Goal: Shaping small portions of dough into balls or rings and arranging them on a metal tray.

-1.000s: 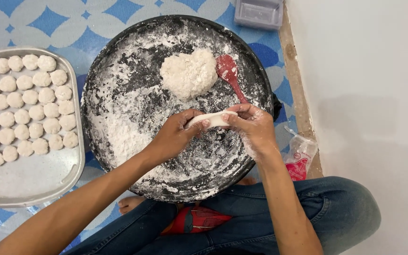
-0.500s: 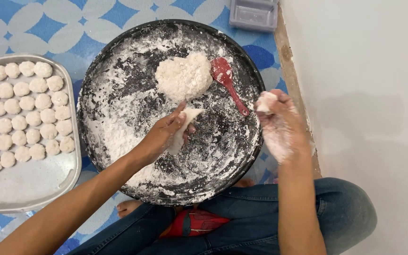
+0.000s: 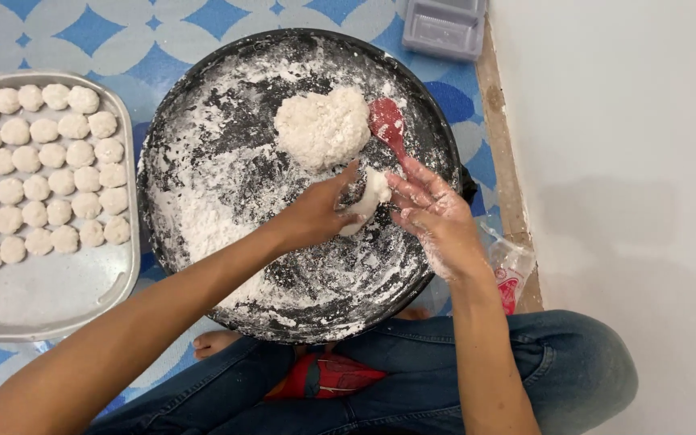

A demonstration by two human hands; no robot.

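Holding a small piece of soft white dough (image 3: pixel 370 197) at the centre of the frame, the left hand (image 3: pixel 316 213) has its fingers closed around the lower end of it. The right hand (image 3: pixel 437 217) is just beside it, floury, with fingers spread apart and only the fingertips near the piece; it grips nothing.

Both hands are above the large round black pan dusted with white flour (image 3: pixel 203 185). The big lump of white dough (image 3: pixel 322 126) and the red plastic spoon (image 3: pixel 388 125) lie just above them in the pan.

To shape the piece well, I think the pressure should be light and even, with both palms kept floury so it does not stick. The size should match the small round dough balls (image 3: pixel 42 173) in rows on the grey metal tray (image 3: pixel 50 298) at the left.
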